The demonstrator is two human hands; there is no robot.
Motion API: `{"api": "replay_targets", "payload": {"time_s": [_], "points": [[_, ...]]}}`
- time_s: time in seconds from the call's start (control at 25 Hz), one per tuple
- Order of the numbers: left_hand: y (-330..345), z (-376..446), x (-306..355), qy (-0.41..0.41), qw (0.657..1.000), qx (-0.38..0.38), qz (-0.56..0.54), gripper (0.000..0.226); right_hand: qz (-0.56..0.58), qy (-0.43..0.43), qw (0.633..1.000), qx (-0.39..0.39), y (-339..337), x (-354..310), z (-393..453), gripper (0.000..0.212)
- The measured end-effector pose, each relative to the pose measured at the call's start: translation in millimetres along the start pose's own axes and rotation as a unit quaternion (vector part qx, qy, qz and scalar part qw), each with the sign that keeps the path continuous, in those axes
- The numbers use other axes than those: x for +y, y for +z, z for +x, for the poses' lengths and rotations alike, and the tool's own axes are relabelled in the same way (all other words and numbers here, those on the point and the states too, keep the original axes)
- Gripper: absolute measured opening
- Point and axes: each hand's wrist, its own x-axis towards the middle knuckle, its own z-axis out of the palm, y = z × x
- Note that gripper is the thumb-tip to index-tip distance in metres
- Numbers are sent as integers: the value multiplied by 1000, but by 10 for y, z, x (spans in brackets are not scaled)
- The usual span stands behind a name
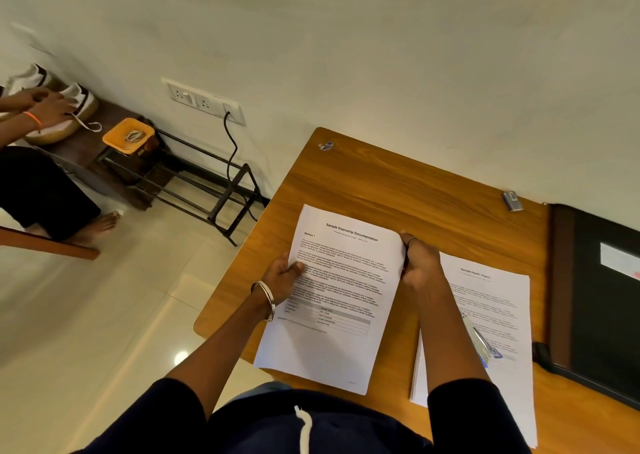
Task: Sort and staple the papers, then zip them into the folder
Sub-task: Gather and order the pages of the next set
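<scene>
A stack of white papers headed "Sample Internship Documentation" (332,301) is held over the wooden table (398,190). My left hand (282,277) grips its left edge, thumb on top. At the stack's right edge my right hand (417,263) grips the sheets. A second pile headed "Sample Health Report" (491,301) lies flat to the right, with a silver and blue stapler (481,342) resting on it. The black zip folder (595,280) lies shut at the table's right end.
A small staple box (512,200) sits near the wall at the table's back. To the left on the tiled floor stand a black metal rack (207,183) and an orange-lidded box (128,136). Another person (41,114) handles white shoes at far left.
</scene>
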Motion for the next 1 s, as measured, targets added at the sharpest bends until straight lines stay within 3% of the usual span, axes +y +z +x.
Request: {"api": "replay_targets", "payload": {"time_s": [0.24,0.36,0.6,0.72,0.84,1.0], "points": [[47,-8,89,1,1000,-7,1,30,36,57,997,-40,-66,-11,-45,33],[60,-28,145,1,1000,-2,-2,29,26,26,999,-29,-71,-32,-52,24],[67,-77,211,10,1000,7,-12,26,-6,-36,999,20,-141,-17,-39,38],[43,-53,418,42,998,34,-37,25,8,-56,996,-69,-197,-4,-146,54],[41,20,722,125,989,58,-43,23,-91,-146,978,-115,-151,65,-246,36],[1,127,1070,225,972,69,-19,39,-84,-330,939,-55,-72,-54,-373,28]]}}
